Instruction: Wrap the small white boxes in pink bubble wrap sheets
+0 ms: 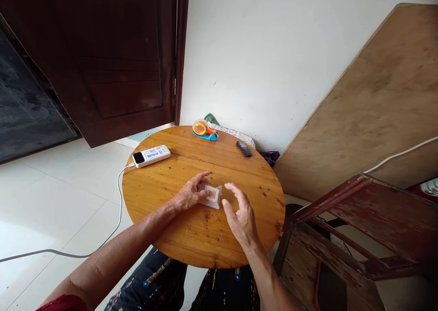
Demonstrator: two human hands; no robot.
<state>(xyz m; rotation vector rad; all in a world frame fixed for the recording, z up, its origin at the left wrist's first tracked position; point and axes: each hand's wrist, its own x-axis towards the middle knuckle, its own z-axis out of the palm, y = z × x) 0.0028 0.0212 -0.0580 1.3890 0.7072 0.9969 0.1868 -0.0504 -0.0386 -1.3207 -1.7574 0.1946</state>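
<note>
At a round, yellow-brown wooden table [147,187], holds the bare right hand [242,215] spread just right of, and rests the thumb of the bare left hand [189,193] (cannot tell whether pinching) on, a small, whitish, clear-plastic-wrapped packet [214,193] lying at mid-table.

Two grips [190,194] [242,217], one packet [213,195], one tape dispenser [205,131], one table [191,241]

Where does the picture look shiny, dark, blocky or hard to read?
Head view: white glare on the floor at left; head view: a dark door; head view: small squares hiding part of the black gadget; head view: print on the packet, too small to read.
</note>
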